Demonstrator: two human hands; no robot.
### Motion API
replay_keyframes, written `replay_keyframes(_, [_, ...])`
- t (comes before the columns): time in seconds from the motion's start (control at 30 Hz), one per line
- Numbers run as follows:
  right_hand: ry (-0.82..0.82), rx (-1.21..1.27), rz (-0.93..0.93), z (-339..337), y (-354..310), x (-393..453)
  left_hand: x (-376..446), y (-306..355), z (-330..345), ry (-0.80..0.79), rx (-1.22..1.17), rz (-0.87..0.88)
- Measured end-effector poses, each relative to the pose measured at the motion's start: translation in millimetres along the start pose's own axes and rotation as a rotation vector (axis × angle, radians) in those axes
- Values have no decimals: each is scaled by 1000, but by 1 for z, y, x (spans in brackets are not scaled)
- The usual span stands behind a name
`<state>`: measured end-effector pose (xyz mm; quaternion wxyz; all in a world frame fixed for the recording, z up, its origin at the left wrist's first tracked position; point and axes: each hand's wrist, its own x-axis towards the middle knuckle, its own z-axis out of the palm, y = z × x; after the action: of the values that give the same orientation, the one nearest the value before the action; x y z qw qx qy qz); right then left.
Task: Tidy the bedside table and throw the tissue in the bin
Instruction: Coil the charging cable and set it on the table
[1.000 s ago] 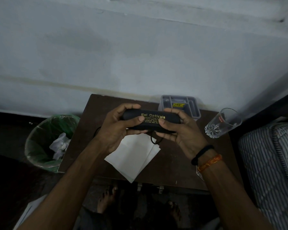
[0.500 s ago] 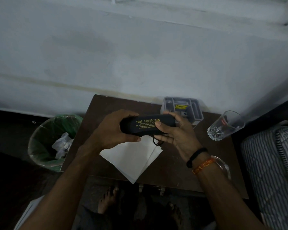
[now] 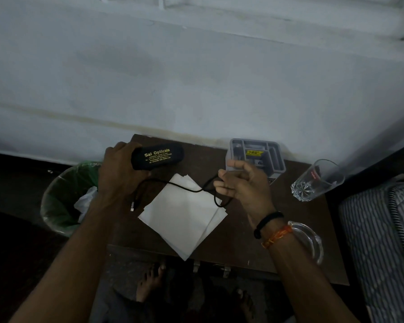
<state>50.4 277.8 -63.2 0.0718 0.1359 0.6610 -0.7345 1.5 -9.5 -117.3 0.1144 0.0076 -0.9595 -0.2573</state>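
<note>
A: Where's the tissue (image 3: 184, 215)?
B: Flat on the bedside table (image 3: 278, 259), between both hands, black cable (image 3: 173, 184) across it.
A: Hands?
B: Left hand (image 3: 119, 173) grips the spectacle case (image 3: 158, 157) (bin (image 3: 56, 206) just outside it); right hand (image 3: 245, 185) loosely curled, holding nothing.

a bedroom: bedside table (image 3: 278, 241) beside a striped mattress (image 3: 383, 229)

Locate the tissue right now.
Head view: the white tissue lies flat mid-table, toward the front edge, under the black cable, between both hands.
</note>
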Motion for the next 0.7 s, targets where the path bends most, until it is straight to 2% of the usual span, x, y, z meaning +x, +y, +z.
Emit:
replay_keyframes(0.37, [-4, -148, -41, 5, 5, 1, 16, -15, 17, -97, -92, -142])
replay_keyframes(0.7, [3, -247, -65, 3, 10, 0, 23, -16, 24, -123, -141, -142])
